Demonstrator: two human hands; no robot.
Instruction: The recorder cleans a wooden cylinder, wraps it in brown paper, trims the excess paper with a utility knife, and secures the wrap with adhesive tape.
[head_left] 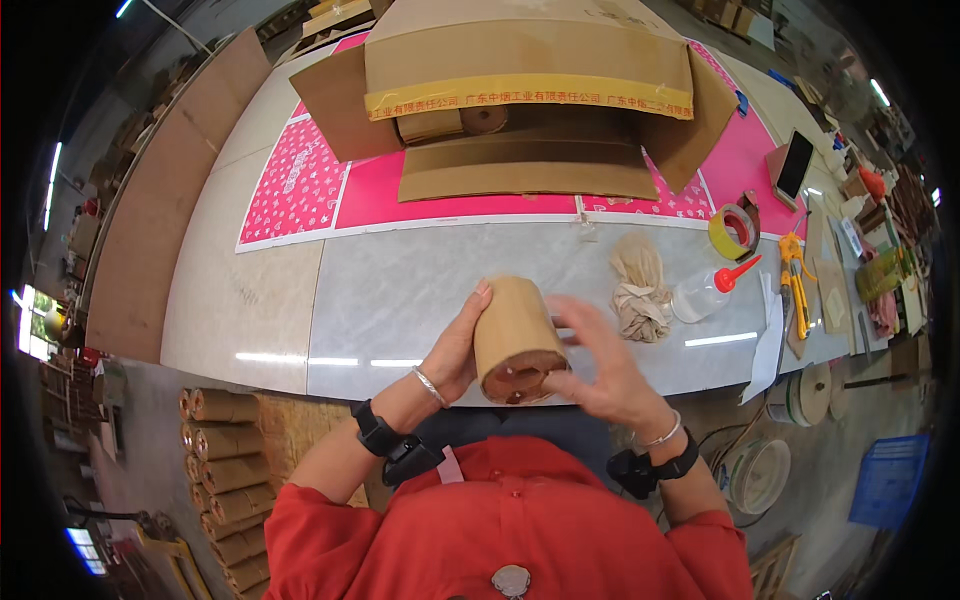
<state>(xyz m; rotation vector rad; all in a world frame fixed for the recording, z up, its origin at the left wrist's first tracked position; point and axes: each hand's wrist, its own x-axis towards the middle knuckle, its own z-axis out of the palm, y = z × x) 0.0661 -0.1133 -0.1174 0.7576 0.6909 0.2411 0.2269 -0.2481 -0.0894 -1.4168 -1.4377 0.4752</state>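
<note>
A tan cylinder point(518, 322), bamboo-like on its side, is held over the table's near edge. My left hand point(456, 340) grips it from the left, with the fingertips near its upper end. The end tilted toward me is reddish brown with dark marks or hollows, and I cannot make out its detail. My right hand point(608, 365) is at the cylinder's right side, somewhat blurred, fingers spread apart. Its thumb lies by the brown end; whether it touches is hard to tell.
A cardboard box point(530, 50) lies open toward me on a pink sheet point(460, 195), with similar cylinders inside. At right are a crumpled cloth point(640, 290), a red-tipped bottle point(705, 293), tape rolls point(733, 230) and a yellow-handled tool point(794, 280). Stacked cylinders point(228, 445) stand lower left.
</note>
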